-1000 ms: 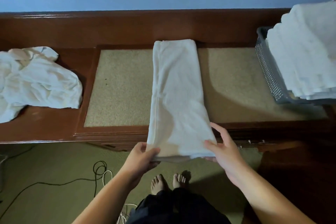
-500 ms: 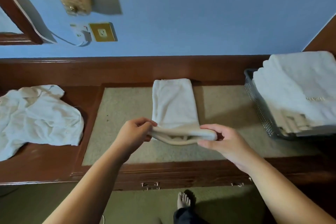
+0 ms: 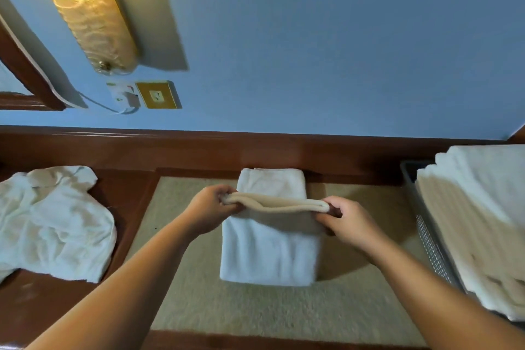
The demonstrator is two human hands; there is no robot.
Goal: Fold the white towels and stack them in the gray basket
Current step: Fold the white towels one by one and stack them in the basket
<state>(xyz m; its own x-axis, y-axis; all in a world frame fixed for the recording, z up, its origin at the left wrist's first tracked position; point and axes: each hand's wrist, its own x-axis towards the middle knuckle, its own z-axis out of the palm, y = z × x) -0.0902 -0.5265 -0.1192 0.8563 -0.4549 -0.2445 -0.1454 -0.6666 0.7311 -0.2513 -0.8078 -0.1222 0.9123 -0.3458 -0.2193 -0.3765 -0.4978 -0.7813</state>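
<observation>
On beige inset of wooden counter (image 3: 85, 312): white towel (image 3: 270, 253), partly folded. Left hand (image 3: 211, 209) and right hand (image 3: 348, 223) each pinch corner of lifted towel end, held above towel's middle. Gray basket (image 3: 426, 233) at right, stacked folded towels (image 3: 477, 207) inside. Crumpled towels (image 3: 54, 221) at left.

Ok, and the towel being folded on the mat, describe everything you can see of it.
The towel is white terry cloth, folded into a long narrow strip lying lengthwise on the beige mat. Its near end is doubled over toward the far end, which lies flat near the wooden back ledge. The left hand and right hand pinch the two corners of the raised edge, which sags slightly between them.
</observation>
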